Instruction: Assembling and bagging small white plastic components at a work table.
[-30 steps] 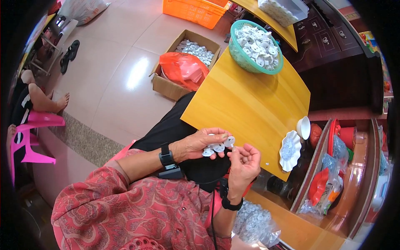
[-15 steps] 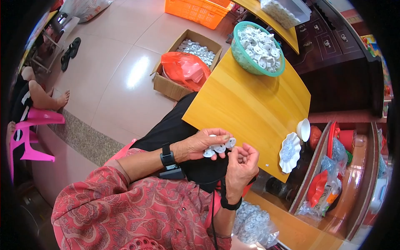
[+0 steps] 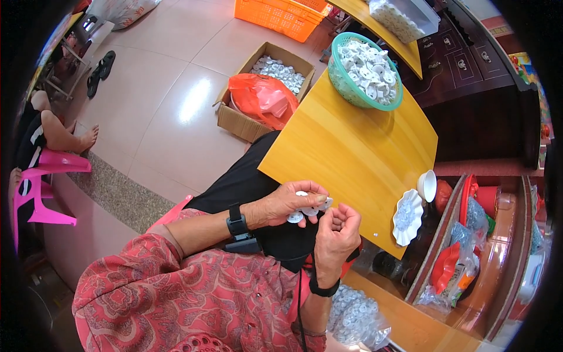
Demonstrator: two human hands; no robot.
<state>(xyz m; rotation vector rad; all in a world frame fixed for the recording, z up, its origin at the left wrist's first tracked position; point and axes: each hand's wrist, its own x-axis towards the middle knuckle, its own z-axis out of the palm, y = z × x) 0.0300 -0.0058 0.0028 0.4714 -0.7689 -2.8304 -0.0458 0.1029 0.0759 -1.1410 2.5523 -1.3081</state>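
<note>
At far left stands a pink chair (image 3: 67, 163). Then the left hand (image 3: 282, 203) grasps several round white pieces (image 3: 295, 217) above the black-clad lap (image 3: 287, 242). Just beside them the right hand (image 3: 338, 237) curls; whether it pinches anything, I can't tell. Further right, the yellow table (image 3: 352, 146) bears a fluted white dish (image 3: 404, 240).

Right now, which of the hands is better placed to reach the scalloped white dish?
Probably the right hand: it is nearer the scalloped white dish, while the left hand grips several white discs.
</note>
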